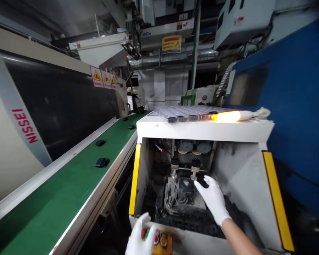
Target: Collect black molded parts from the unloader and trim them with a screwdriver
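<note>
My right hand (214, 201), in a white glove, reaches into the open front of a white machine housing (204, 131). Its thumb and fingers are apart with nothing visible between them. Just above and left of its fingertips, a small black part (196, 162) sits on a metal post, and a second black part (174, 161) tops the post to its left. My left hand (141, 236), also gloved, is at the lower front edge with fingers spread. It partly covers a yellow button box (163, 249) with red, green and orange buttons; whether it touches them I cannot tell.
Left of the housing runs a green conveyor belt (69, 187) carrying several black pieces, one nearest at the belt's middle (102, 162). On the housing's top lie a clear plastic tray (186, 112) and a glowing lamp (228, 116). Yellow strips (278, 202) edge the opening. Round discs (186, 146) hang inside.
</note>
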Available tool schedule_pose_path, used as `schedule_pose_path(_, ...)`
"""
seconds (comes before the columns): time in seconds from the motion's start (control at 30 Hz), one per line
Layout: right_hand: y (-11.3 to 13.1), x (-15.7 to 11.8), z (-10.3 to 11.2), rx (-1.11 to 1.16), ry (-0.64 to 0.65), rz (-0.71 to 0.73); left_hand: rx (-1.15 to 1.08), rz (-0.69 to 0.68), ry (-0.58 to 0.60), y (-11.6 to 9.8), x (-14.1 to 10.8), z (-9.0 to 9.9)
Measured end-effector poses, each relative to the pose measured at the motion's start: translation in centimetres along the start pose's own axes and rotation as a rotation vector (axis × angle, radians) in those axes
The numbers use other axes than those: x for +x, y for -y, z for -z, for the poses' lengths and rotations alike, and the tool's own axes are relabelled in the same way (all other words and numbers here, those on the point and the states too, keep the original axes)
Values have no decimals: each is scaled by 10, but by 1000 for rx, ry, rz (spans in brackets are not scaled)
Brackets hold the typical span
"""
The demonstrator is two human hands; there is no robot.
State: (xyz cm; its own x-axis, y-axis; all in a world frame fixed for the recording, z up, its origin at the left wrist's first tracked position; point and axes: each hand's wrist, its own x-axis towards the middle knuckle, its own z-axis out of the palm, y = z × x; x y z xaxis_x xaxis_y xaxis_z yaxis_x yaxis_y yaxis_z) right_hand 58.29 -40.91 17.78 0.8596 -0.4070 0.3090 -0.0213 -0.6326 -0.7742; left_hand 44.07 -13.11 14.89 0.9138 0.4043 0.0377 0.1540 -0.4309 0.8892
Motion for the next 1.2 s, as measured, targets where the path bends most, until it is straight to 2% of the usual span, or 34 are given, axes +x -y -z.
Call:
schedule_pose_path(0.13, 5, 61, -17, 12, -39, -54, -120, -73, -5, -62, 82, -55)
schedule_pose_path(0.27, 3, 103, -44, 64, -30, -68, -202, -100, -54, -118, 144, -118)
schedule_pose_path(0.33, 1, 113, -58, 135, -42, -80, -249, -120, -60, -132, 167, -150)
schedule_pose_path(0.4, 0, 117, -69, 221, -60, -115, -279, -108, -70, -136, 183, -176)
schedule_pose_path(0.5, 1, 119, -80, 309, -78, -162, -292, -104, -119, -135, 196, -202)
schedule_pose_path(0.73, 6, 122, -81, 190, -173, -98, -125, -186, -287, -138, 210, -222)
schedule_pose_path(0.9, 5, 122, -82, 290, -149, -179, -245, -173, -263, -139, 218, -227)
schedule_pose_path(1.07, 7, 123, -79, 96, -200, -9, -140, -210, -307, -141, 218, -221)
schedule_pose_path(1.2, 3, 121, -78, 123, -186, -68, -127, -190, -298, -145, 213, -220)
